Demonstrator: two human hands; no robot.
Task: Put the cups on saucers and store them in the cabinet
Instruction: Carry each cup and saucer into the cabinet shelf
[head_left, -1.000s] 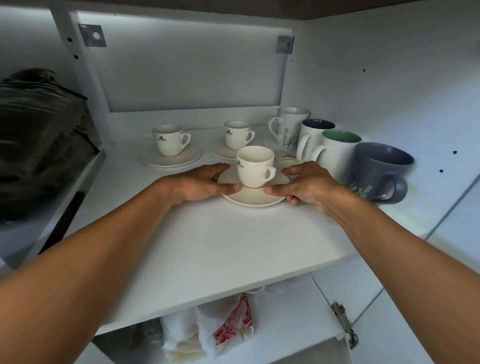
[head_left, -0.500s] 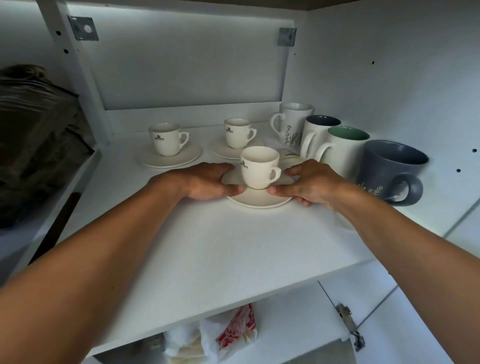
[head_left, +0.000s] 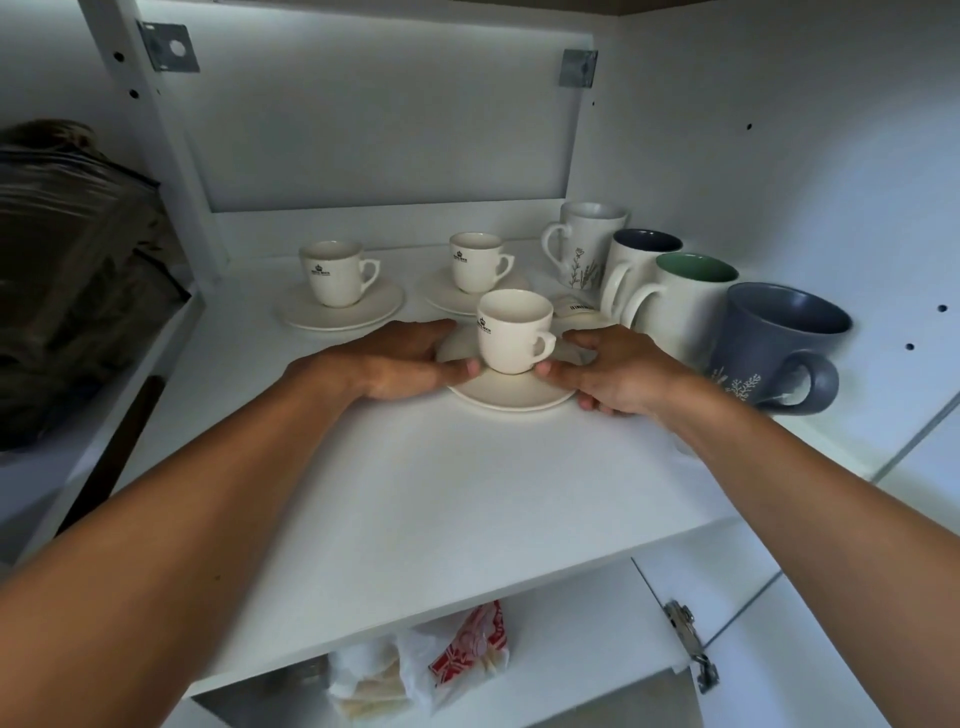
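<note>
The left grip (head_left: 395, 364) and right grip (head_left: 618, 374) both grasp the rim of one cream saucer (head_left: 511, 400) from either side, thumbs on top near the base of the cup. The espresso cup (head_left: 514, 332) stands upright on this saucer, handle to the right, at the middle of the frame on the white cabinet shelf (head_left: 441, 493). Behind it, two more cups already stand on saucers: the back-left cup (head_left: 337, 273) and the back-middle cup (head_left: 475, 262). In a row at right stand a flower-print mug (head_left: 584, 244), a navy-lined mug (head_left: 641, 265), a green-lined mug (head_left: 685, 301) and a blue-grey mug (head_left: 769, 348). A plastic bag (head_left: 415, 670) lies on the lower shelf.
</note>
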